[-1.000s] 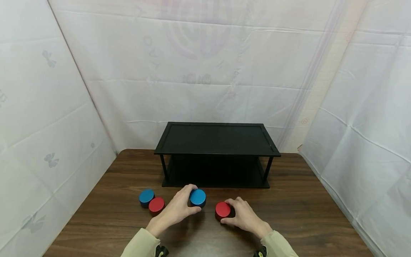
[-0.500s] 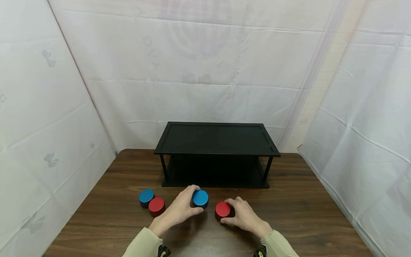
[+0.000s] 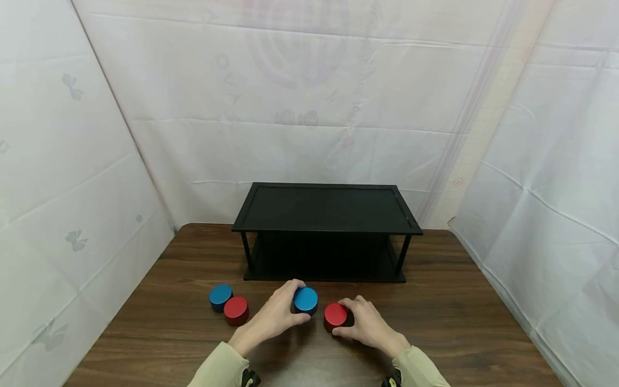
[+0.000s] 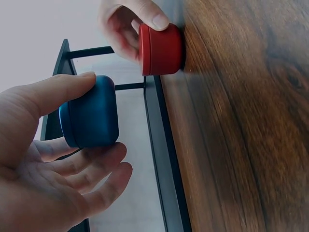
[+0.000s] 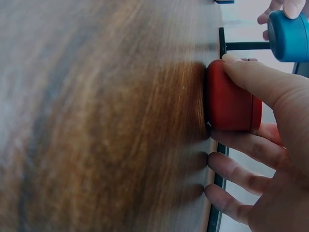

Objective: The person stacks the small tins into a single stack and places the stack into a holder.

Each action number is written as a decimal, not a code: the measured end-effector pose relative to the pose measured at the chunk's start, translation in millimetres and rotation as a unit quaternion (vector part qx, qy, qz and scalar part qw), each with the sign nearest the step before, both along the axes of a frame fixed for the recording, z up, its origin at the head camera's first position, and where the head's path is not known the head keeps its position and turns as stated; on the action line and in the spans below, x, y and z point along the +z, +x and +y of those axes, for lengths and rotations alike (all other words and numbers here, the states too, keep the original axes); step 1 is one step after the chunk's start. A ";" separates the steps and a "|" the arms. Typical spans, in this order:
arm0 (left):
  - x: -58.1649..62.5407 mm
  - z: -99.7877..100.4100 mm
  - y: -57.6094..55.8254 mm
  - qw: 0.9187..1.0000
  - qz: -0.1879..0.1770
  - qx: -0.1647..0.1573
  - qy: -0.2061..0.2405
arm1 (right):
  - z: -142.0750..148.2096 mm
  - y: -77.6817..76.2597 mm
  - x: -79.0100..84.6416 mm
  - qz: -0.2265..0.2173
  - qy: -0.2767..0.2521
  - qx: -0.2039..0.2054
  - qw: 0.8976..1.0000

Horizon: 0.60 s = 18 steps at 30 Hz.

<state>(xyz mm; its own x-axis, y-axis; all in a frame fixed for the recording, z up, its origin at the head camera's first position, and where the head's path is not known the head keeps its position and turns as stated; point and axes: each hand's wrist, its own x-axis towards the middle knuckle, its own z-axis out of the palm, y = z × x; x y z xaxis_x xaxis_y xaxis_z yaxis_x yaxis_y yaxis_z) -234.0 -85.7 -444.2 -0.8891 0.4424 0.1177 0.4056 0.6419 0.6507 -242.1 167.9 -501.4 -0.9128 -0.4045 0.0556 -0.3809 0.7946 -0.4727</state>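
Blue lidded canister (image 3: 306, 300): held clear of tabletop (image 3: 483, 322), in front of black two-tier rack (image 3: 324, 208), a bit L of rack's midline; approx. upright, lid up.
L hand (image 3: 274, 314): gripping that blue one, thumb one side, fingers opp.; in front of rack.
Red lidded canister (image 3: 335, 316): standing on tabletop, in front of rack, just R of its midline; small gap btwn it & held blue one.
R hand (image 3: 365, 325): pinching that red one, thumb vs. finger; other fingertips spread down by tabletop, can't tell if touching.
Blue canister no. 2 (image 3: 221, 297): on tabletop, front-L of rack.
Red canister no. 2 (image 3: 236, 310): beside blue no. 2, a bit farther out from rack; can't tell if they touch.
Rack: flat rimmed top, slim posts, dark lower tier.
Tabletop: dark brown woodgrain, showing L, R & in front of rack.
Sleeves (image 3: 420, 368): tan, both arms, in front of rack.
White sheeting (image 3: 300, 80): creased, faint print, behind rack & off both sides.
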 end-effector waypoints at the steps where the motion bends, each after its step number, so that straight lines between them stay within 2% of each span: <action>1: 0.2 0.8 0.1 1.000 -0.002 -0.001 0.000 | 0.0 -0.2 0.0 0.000 0.000 0.000 1.000; 8: -0.1 6.4 0.4 1.000 -0.009 -0.008 0.001 | -0.5 -0.3 -0.7 0.004 -0.001 0.000 1.000; 18: -3.9 11.1 -0.6 1.000 0.004 -0.017 -0.001 | 0.4 -0.9 -2.0 0.015 -0.004 0.004 1.000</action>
<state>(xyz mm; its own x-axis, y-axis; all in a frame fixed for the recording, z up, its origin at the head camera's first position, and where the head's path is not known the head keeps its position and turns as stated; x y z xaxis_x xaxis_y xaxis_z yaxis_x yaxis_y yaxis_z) -234.5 -74.6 -448.1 -0.8730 0.4720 0.1230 0.4315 0.6300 0.6457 -243.0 168.2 -503.4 -0.9073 -0.4114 0.0871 -0.4018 0.7872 -0.4678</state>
